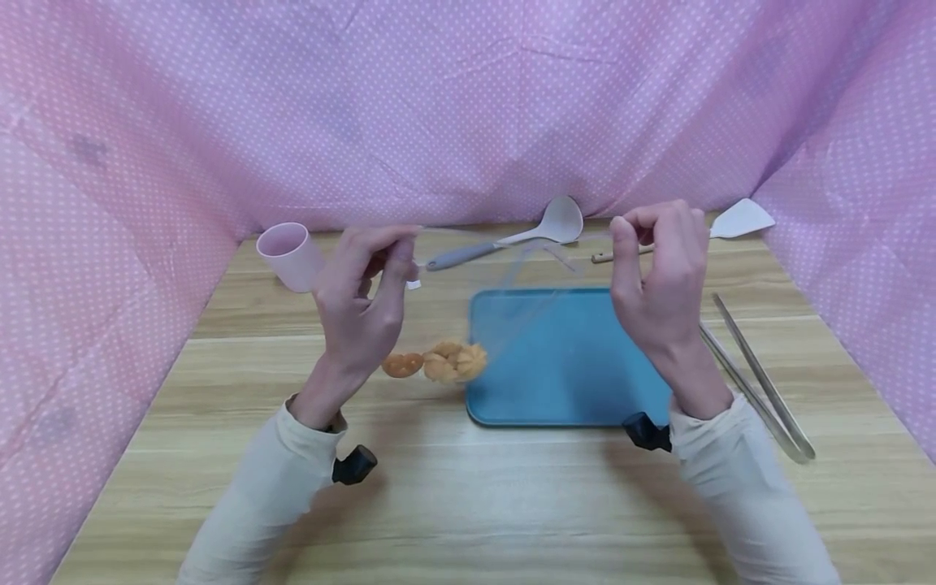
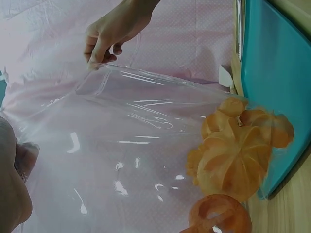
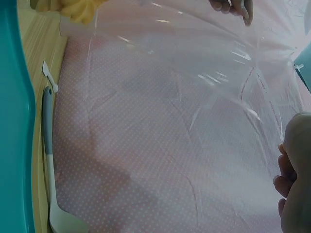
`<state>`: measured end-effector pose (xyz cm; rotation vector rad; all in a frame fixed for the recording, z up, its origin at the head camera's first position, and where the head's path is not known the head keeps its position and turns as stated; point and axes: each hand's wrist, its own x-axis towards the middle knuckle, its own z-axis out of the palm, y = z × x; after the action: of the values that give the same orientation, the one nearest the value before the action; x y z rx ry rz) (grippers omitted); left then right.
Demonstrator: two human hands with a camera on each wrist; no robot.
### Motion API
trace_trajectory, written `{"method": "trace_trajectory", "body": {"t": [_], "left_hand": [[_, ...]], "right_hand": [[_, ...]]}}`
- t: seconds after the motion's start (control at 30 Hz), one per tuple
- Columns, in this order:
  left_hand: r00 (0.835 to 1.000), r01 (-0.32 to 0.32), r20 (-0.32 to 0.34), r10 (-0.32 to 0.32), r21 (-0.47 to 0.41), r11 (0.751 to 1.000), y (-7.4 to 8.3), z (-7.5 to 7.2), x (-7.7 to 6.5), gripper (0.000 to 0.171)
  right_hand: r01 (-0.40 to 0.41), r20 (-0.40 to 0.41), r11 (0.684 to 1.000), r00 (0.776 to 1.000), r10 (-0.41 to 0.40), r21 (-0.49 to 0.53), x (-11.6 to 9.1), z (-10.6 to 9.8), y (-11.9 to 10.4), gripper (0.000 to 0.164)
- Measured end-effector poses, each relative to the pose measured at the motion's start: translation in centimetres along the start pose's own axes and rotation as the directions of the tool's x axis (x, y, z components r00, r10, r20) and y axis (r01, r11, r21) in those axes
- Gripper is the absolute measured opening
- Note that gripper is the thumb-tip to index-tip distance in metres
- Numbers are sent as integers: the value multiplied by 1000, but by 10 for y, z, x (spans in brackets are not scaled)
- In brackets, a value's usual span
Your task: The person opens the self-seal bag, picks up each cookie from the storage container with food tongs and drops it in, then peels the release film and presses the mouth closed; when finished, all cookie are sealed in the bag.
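Note:
A clear plastic bag (image 2: 141,121) hangs between my two hands with several pieces of bread low in it. My left hand (image 1: 361,296) pinches one upper corner of the bag, thumb against the fingers. At the other upper corner my right hand (image 1: 661,276) pinches the plastic between thumb and fingers. A pale swirled bun (image 1: 455,361) lies in the bag's lower part beside a browner pretzel-shaped piece (image 1: 402,365). In the left wrist view the bun (image 2: 235,160) overlaps smaller pieces behind it, partly hiding them.
A blue tray (image 1: 563,357) lies on the wooden table behind the bag. Metal tongs (image 1: 760,374) rest to its right. At the back are a pink cup (image 1: 288,256), a grey-handled ladle (image 1: 559,219) and a white spatula (image 1: 742,219). Pink dotted cloth (image 1: 468,106) encloses the table.

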<state>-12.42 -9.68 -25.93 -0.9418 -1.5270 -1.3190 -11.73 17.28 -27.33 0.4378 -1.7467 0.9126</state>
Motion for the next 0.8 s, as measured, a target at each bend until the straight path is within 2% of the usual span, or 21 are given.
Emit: {"method": "trace_trajectory", "body": {"t": [0.23, 0.53, 0.8], "left_hand": [[999, 32, -19, -33, -28, 999, 0, -5, -2, 11], [999, 27, -20, -27, 11, 1000, -4, -12, -2, 10], [998, 50, -33, -49, 17, 999, -6, -17, -4, 11]], "right_hand": [[-40, -7, 999, 999, 40, -31, -6, -9, 11, 25], [-80, 4, 993, 997, 81, -82, -17, -23, 33, 26], [-123, 6, 981, 992, 126, -147, -24, -38, 47, 28]]}}
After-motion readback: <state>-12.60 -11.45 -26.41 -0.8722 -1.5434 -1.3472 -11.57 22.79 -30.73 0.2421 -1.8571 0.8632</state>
